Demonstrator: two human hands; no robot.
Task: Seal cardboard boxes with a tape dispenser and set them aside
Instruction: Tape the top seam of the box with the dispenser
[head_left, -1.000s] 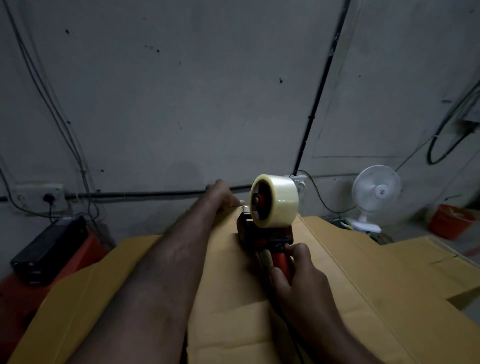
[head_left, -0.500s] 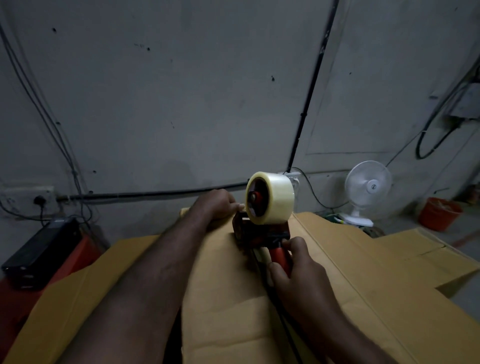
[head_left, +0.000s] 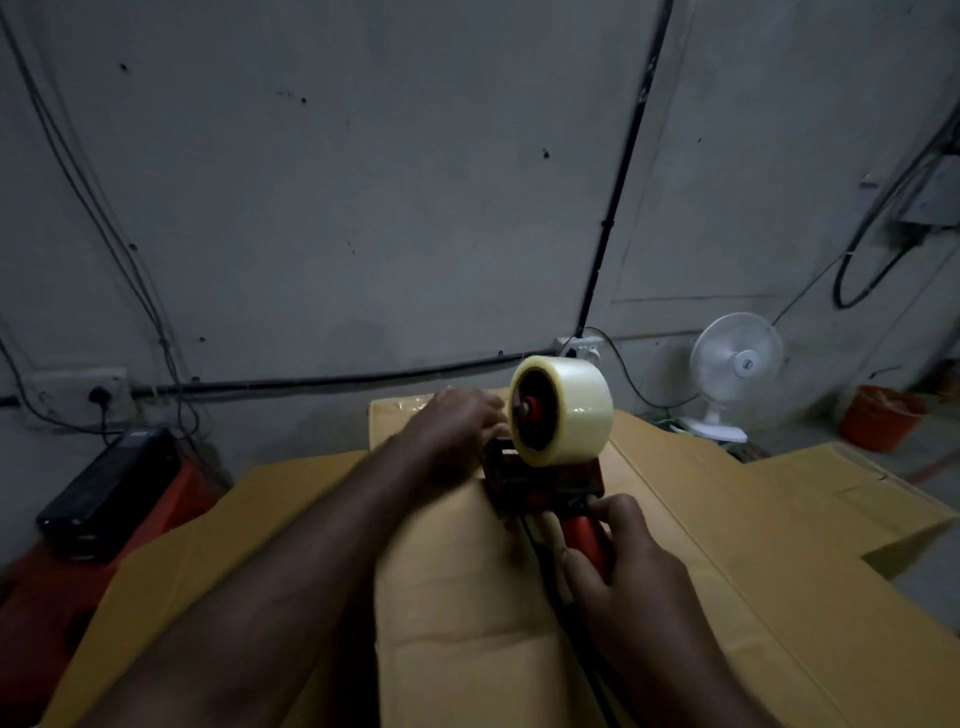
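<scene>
right hand (head_left: 623, 566) is wrapping its fingers tight around the red handle of the tape dispenser (head_left: 545, 480), thumb on top; that grip is looking solid; left hand (head_left: 457, 428) is lying out at the far end of the cardboard box (head_left: 441, 597), fingertips right up against the dispenser's front, but it's blurry, so honestly can't tell if it's pinching the tape end or just pressing flat on the board

dispenser is sitting on top of the box near the far edge, right over the dark seam (head_left: 543, 566) running back toward the person; clear tape roll (head_left: 563, 410) is standing up on top of it

what I'd be worrying about: if the tape end isn't getting pressed down properly at that far edge, pulling the dispenser back is probably going to peel it straight off; if the handle is wandering sideways, the strip could be missing the seam and leaving a flap loose; the box could also be sliding along with the pull if the left hand isn't really bearing down

around it: more flat cardboard (head_left: 779, 519) on the right, a white fan (head_left: 737, 364), an orange bucket (head_left: 883, 421), a black case (head_left: 109, 488) off to the left
</scene>
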